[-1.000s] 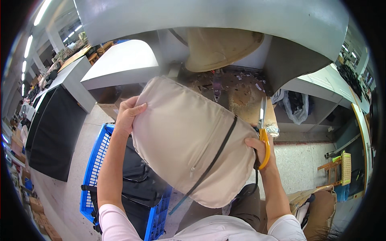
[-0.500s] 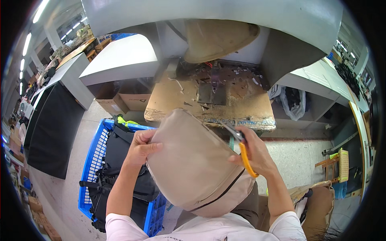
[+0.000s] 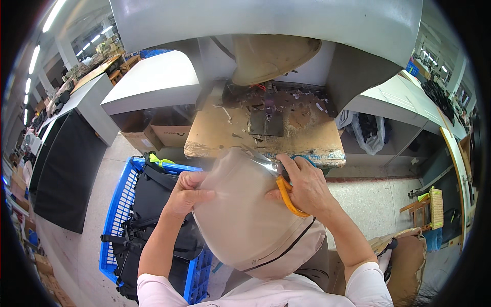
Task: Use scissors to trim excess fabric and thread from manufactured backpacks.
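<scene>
A beige fabric bag (image 3: pixel 245 220) with a dark zipper line (image 3: pixel 284 245) along its lower right hangs in front of my body. My left hand (image 3: pixel 189 194) pinches its left edge, thumb on the near face. My right hand (image 3: pixel 307 188) is wrapped round a pair of scissors (image 3: pixel 287 197) with an orange handle. Their metal blades point up and left, lying along the bag's upper right edge. Whether the blades are parted is too blurred to tell. My right thumb rests against the fabric.
Ahead stands a worn wooden worktop (image 3: pixel 215 138) with scraps and a metal plate, below a grey machine housing (image 3: pixel 266 20). A blue plastic crate (image 3: pixel 115 215) of black bags sits at my left. A cardboard box (image 3: pixel 409 256) stands at lower right, and a small wooden stool (image 3: pixel 427 212) beyond.
My right hand and the scissors have moved left and slightly up along the bag's edge, toward its top. My left hand still grips the left side, a little lower.
</scene>
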`<state>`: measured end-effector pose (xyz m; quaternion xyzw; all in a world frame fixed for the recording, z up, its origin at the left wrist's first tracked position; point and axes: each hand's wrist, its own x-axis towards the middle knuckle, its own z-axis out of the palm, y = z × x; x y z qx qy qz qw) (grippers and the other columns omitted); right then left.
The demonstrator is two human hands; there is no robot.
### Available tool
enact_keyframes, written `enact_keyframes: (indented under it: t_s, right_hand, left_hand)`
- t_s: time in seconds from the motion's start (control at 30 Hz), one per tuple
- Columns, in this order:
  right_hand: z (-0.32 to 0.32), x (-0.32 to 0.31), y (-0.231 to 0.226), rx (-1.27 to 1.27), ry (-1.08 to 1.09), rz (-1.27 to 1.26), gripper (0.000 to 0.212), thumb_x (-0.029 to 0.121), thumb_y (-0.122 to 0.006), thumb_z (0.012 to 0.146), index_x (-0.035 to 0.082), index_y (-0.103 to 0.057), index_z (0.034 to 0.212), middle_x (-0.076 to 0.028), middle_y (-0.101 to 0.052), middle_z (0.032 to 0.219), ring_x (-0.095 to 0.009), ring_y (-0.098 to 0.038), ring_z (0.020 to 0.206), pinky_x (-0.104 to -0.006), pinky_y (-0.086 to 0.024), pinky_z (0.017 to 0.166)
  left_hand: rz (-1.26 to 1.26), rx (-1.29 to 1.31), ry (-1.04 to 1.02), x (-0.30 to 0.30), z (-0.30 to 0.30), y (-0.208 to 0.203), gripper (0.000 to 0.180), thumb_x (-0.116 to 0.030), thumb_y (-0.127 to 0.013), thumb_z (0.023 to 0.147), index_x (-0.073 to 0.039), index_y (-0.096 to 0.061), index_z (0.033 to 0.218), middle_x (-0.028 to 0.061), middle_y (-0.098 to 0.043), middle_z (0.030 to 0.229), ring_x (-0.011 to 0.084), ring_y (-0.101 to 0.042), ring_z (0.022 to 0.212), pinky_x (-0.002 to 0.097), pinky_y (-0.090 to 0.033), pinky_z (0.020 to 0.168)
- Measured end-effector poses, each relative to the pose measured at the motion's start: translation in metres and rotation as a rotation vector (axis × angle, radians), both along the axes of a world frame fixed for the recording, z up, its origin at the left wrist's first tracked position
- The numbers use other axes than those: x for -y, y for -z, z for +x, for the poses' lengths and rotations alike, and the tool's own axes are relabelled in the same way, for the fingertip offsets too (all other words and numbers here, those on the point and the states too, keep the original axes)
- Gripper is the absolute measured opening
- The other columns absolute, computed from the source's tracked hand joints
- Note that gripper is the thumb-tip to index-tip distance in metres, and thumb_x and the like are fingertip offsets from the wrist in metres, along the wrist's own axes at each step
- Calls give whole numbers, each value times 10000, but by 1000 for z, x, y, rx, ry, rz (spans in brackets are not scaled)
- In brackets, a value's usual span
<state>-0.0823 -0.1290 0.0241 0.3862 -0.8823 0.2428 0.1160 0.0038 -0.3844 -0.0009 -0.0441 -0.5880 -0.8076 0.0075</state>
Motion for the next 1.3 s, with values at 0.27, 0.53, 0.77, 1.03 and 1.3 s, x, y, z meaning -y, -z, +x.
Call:
enact_keyframes:
  t_s: [0.27,0.53,0.77,1.03,1.3]
  right_hand:
    - [-4,0,10,-67,-58,3,452,327,-595,782,-11,-453,1047,-154,-552,680,-335,-575,621,-401,-458,577]
    - [-15,-6,35,121,37,-209,592,318,-752,660,-18,-461,1051,-101,-507,569,-243,-523,504,-302,-437,510]
    - [-17,-13,63,1056,67,-781,468,132,-734,695,23,-487,1077,-6,-530,785,-81,-521,717,-190,-422,681]
    - [-46,-5,67,1111,210,-851,459,80,-711,669,-50,-508,1060,-81,-573,856,-123,-553,707,-219,-449,624]
    - [-53,-11,56,1127,225,-906,433,65,-706,664,-62,-517,1033,-67,-573,811,-107,-552,663,-213,-452,584]
  left_hand:
    - [24,-14,9,-2,0,-1,301,54,-641,644,11,-646,941,75,-656,824,116,-617,705,228,-493,652]
    - [20,16,-44,-1,-11,-2,308,58,-631,655,25,-633,961,76,-653,827,122,-617,701,233,-497,645]
    - [-48,84,-27,8,-49,-13,313,63,-623,646,40,-627,958,79,-649,810,118,-613,660,232,-492,605]
    - [-249,171,-16,23,-109,-17,327,16,-664,661,41,-619,985,61,-645,774,103,-602,620,222,-492,602]
    - [-211,183,-4,11,-119,-32,334,28,-662,654,41,-619,985,71,-650,782,107,-606,626,224,-497,611]
